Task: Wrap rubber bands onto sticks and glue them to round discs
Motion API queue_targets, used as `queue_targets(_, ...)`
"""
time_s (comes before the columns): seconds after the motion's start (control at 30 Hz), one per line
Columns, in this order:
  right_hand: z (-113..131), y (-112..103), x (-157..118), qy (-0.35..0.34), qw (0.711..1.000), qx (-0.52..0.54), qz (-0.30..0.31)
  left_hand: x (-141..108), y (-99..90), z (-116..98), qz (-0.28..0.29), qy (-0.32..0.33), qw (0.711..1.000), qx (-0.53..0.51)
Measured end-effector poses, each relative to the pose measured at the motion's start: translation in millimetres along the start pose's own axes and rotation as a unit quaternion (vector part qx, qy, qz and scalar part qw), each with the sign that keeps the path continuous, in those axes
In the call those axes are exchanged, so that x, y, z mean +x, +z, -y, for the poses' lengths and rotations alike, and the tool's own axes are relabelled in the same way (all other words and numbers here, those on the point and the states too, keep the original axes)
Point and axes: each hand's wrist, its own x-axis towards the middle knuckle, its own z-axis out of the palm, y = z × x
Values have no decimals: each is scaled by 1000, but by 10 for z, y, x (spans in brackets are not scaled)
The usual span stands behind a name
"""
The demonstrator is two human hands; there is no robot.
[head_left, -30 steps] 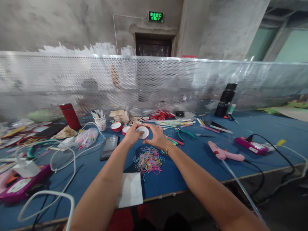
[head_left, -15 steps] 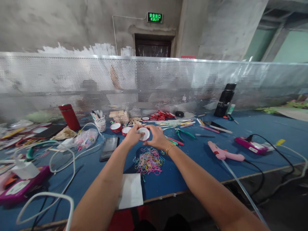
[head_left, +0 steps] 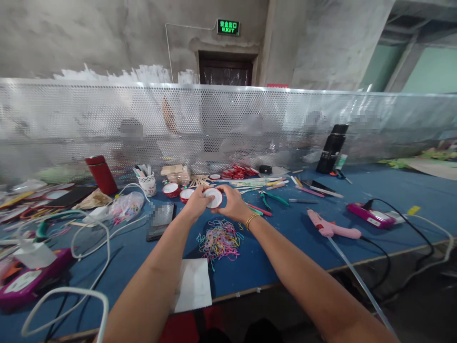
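Between my two hands is a small round white disc with a red rim (head_left: 214,198), its white inner face turned up toward me. My left hand (head_left: 196,204) grips its left side, with the thumb on the white face. On the opposite side my right hand (head_left: 233,204) holds the rim, fingers curled round it. Below them on the table lies a loose heap of coloured strings (head_left: 220,239). Just behind my left hand stand a red and white cup (head_left: 171,189) and a second similar cup (head_left: 186,194).
A phone (head_left: 160,221) lies left of the strings, a white paper sheet (head_left: 194,285) nearer me. Rightward are green-handled pliers (head_left: 273,197), a pink glue gun (head_left: 330,225) and a purple power strip (head_left: 371,215). A red bottle (head_left: 101,174) and black bottle (head_left: 332,150) stand behind.
Both hands keep their hold on the disc, which looks turned very slightly. The whole view has shifted a little; nothing on the table has visibly moved.
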Motion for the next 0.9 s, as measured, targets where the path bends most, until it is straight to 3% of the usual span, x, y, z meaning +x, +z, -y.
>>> queue_targets(0.9, 4, 12, -7, -16, 1000, -18, 0, 3, 4, 26, 27, -4, 999, -17)
